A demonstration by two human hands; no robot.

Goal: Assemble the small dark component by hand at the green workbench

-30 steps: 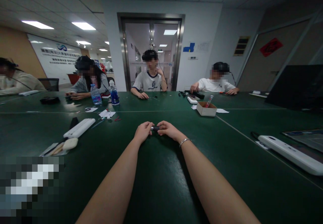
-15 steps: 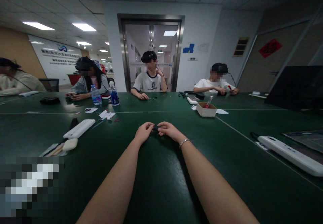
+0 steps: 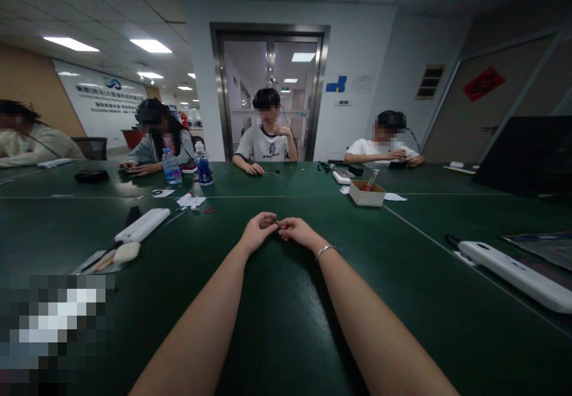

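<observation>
Both my hands meet over the middle of the green table (image 3: 286, 301). A small dark object (image 3: 277, 227) sits between my fingertips, mostly covered by them; its kind cannot be made out. My left hand (image 3: 259, 230) pinches it from the left, thumb and fingers bent around it. From the other side my right hand (image 3: 300, 232), with a silver bracelet (image 3: 325, 252) at the wrist, grips it with closed fingers.
A cardboard box (image 3: 366, 195) with a tube in it stands ahead to the right. White power strips lie at left (image 3: 143, 225) and right (image 3: 513, 274). Two bottles (image 3: 204, 167) stand ahead left. Several people with headsets sit across the table.
My hands have drawn slightly closer together, and less of the dark object shows between them. The view has shifted a little.
</observation>
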